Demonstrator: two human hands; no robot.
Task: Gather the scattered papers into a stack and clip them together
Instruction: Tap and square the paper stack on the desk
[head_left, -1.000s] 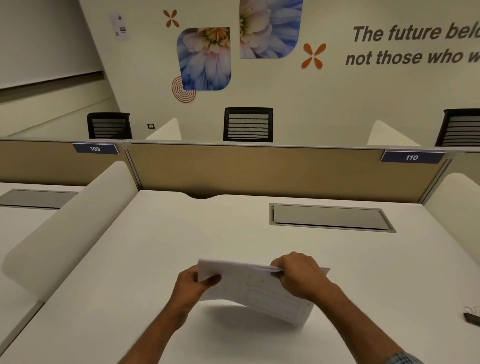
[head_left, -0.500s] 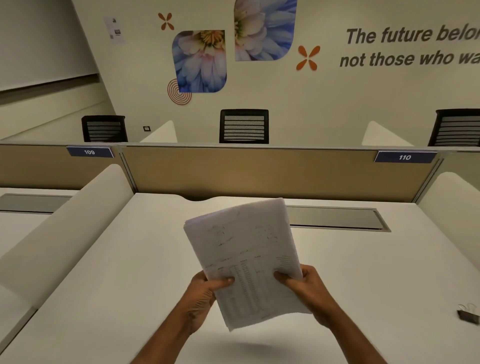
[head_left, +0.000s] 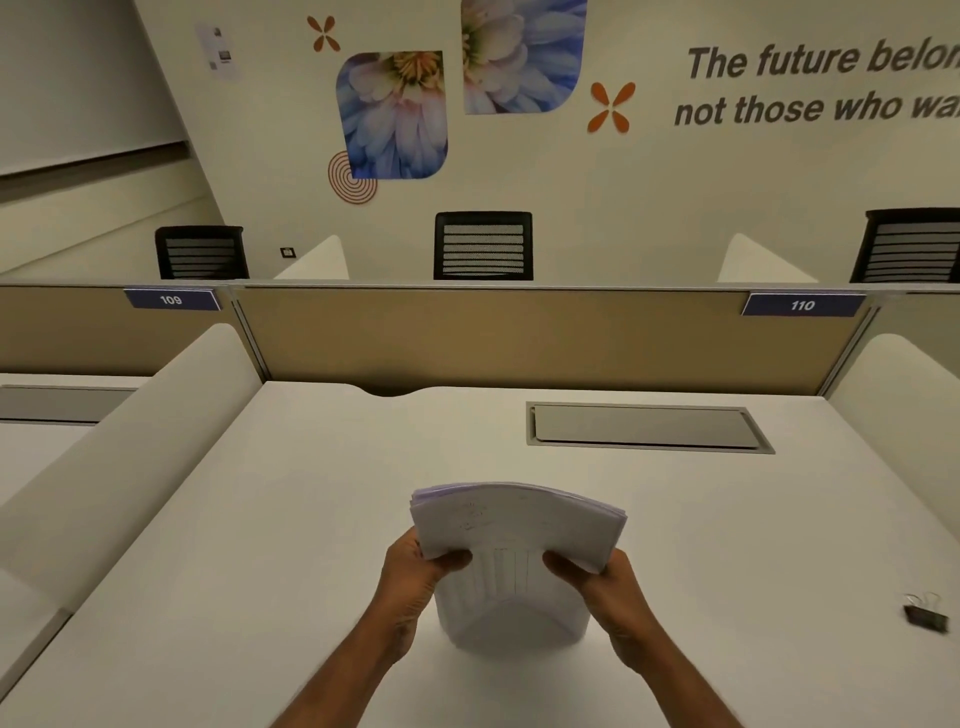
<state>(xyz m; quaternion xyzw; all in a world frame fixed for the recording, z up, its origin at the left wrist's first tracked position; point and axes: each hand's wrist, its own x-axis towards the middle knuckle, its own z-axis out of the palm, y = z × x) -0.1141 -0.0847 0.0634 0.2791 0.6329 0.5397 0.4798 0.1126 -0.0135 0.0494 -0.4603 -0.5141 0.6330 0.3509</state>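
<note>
A: How much room is there around the grip?

B: Plenty. The desk (head_left: 311, 519) is bare on both sides of the hands and ahead of them. A side divider (head_left: 130, 441) borders it well off to the left, a tan partition (head_left: 519, 338) stands far ahead, and a grey hatch (head_left: 644, 427) lies flat ahead and to the right.

A: And the papers?

B: The stack (head_left: 519, 525) sits between the two hands, held on edge. Its lower edge seems to rest on the desk, and the top bows away from the person. The sheets' upper edges are roughly even, fanned slightly.

A: How is it held?

B: The left hand (head_left: 415, 577) clamps the stack's left edge, thumb on the near face. The right hand (head_left: 608, 587) does the same on the right edge. The fingers behind are hidden.

A: The clip?

B: A black binder clip (head_left: 927, 613) lies on the desk well to the right of the right hand, near the frame's edge, touching nothing else.
</note>
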